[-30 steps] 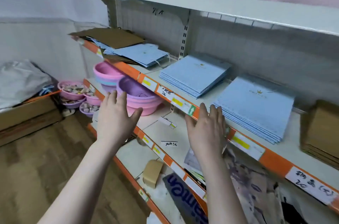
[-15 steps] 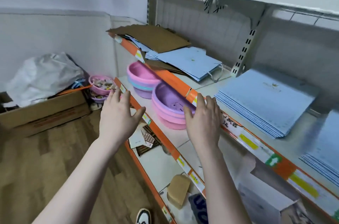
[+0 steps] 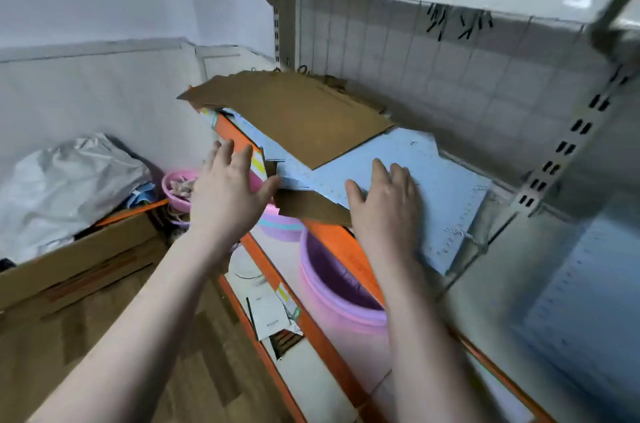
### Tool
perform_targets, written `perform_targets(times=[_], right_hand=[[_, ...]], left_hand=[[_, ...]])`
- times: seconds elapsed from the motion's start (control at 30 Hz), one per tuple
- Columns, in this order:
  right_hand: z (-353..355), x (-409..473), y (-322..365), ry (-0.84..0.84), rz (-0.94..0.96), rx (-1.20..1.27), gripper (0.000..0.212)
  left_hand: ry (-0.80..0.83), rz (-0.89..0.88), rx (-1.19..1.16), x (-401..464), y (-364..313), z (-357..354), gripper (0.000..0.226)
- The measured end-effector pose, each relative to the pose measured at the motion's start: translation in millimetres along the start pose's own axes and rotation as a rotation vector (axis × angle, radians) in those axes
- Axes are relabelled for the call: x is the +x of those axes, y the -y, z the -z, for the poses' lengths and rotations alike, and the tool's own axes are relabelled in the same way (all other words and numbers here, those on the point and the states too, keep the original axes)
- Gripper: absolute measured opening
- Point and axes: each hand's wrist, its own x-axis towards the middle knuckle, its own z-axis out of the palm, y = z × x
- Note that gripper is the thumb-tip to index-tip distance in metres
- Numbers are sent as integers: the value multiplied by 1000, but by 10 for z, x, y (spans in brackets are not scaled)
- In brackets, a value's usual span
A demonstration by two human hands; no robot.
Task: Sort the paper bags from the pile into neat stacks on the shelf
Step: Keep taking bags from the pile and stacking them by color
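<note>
Both hands now up at the messy pile of paper bags; half a second ago they hovered lower, in front of the pink basins. View has swung left, so the neat blue stacks are mostly gone from frame; one blurred stack of blue bags (image 3: 585,287) is left at the right edge.

My right hand (image 3: 384,204) lies flat, fingers straight, on the top blue bag (image 3: 426,180). My left hand (image 3: 230,187) is spread open at the pile's front-left edge, thumb touching the blue bag's edge.

Brown bag (image 3: 298,114) lies skewed on top of the blue ones, overhanging the shelf (image 3: 346,249). Lower layers hidden; count unclear. Purple basin (image 3: 332,287) sits under the shelf, partly covered by my right wrist.
</note>
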Motion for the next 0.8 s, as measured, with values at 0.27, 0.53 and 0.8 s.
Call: perform_targets(times=[0.27,0.53,0.8], right_hand=[[-422,555,298,20,-68,-146,53],[-909,970,766,42,-301,-278,61],[-1001,1022,882,77,-448,-237,68]], left_hand=[[33,-38,-46,1055,449,-355,60],[168,-229,-111,2149,830,-779,63],[368,-330,-29,2731,1054,-1084,75]])
